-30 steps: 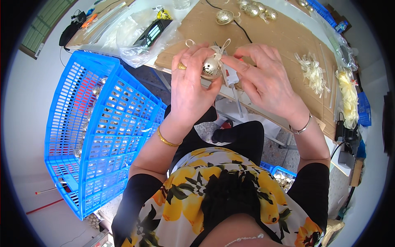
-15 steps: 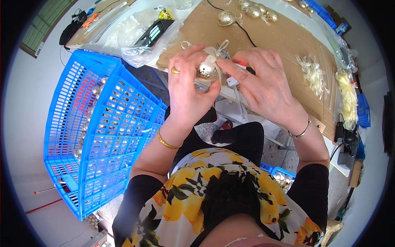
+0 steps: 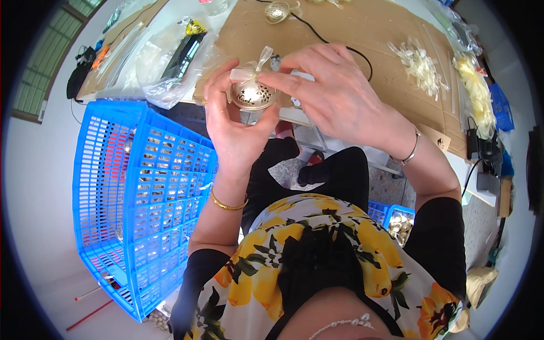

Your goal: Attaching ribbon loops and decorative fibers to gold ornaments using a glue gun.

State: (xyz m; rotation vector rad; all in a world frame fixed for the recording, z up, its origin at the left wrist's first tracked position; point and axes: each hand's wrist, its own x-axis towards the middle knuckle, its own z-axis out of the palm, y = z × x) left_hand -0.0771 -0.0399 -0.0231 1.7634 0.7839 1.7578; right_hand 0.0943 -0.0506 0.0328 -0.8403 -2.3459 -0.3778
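Observation:
A champagne-gold ball ornament (image 3: 253, 97) with pierced leaf-like cut-outs sits in my left hand (image 3: 232, 122), its fingers and thumb curled round its sides. On its top stands a cream ribbon bow (image 3: 253, 72), loops spread. My right hand (image 3: 334, 85) reaches in from the right, index finger stretched out against the bow's base. The other right fingers are spread above it, and its thumb is hidden. Behind the right hand, parts of a pale grey thing show, too covered to name.
Left stands a tall blue plastic basket (image 3: 170, 133) of ornaments. The cardboard-covered table (image 3: 374, 31) carries another ornament (image 3: 276, 12), a black cable (image 3: 362, 55) and cream ribbon bows (image 3: 422, 67). A plastic bag (image 3: 161, 85) lies at the table's left. Below right sits another blue basket (image 3: 387, 212).
My view has shifted; both hands and the ornament now appear further left. The bow now shows more openly on the ornament's top. My right index finger still touches it.

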